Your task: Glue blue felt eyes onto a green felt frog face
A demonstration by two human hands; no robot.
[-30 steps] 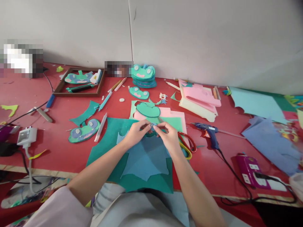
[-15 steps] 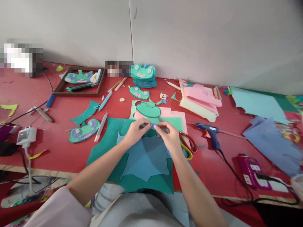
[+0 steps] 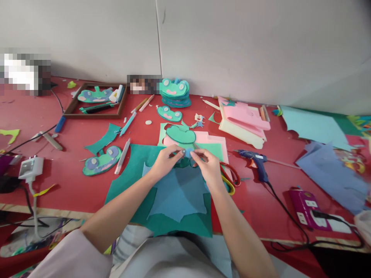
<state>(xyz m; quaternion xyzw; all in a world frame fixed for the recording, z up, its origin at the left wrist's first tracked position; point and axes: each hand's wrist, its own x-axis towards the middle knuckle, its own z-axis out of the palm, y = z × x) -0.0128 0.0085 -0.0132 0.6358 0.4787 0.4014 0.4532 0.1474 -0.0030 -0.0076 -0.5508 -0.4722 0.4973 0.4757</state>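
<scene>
Between the fingertips of my left hand [image 3: 169, 160] and my right hand [image 3: 207, 164] is a small blue felt piece [image 3: 189, 153], pinched at both sides. Below my hands lies a blue felt sheet [image 3: 178, 197] with jagged edges, on top of a larger dark green felt sheet [image 3: 124, 185]. Just beyond my fingers rests a green felt frog-head shape [image 3: 181, 134] with a dark outline, over pink and light green sheets. Scissors with red and yellow handles [image 3: 232, 177] lie partly hidden beside my right wrist.
A glue gun [image 3: 255, 158] and a purple power strip [image 3: 307, 208] are at right, joined by loose cable. Stacked felt frog faces [image 3: 175, 92] stand near the wall. At left are a brown frame tray [image 3: 92, 116], several pens and another frog face [image 3: 102, 162]. Folded pink felt [image 3: 246, 116] lies behind.
My fingertips have moved slightly apart along the small blue piece, so more of it shows between them. The view has shifted a little; the other things stay in place.
</scene>
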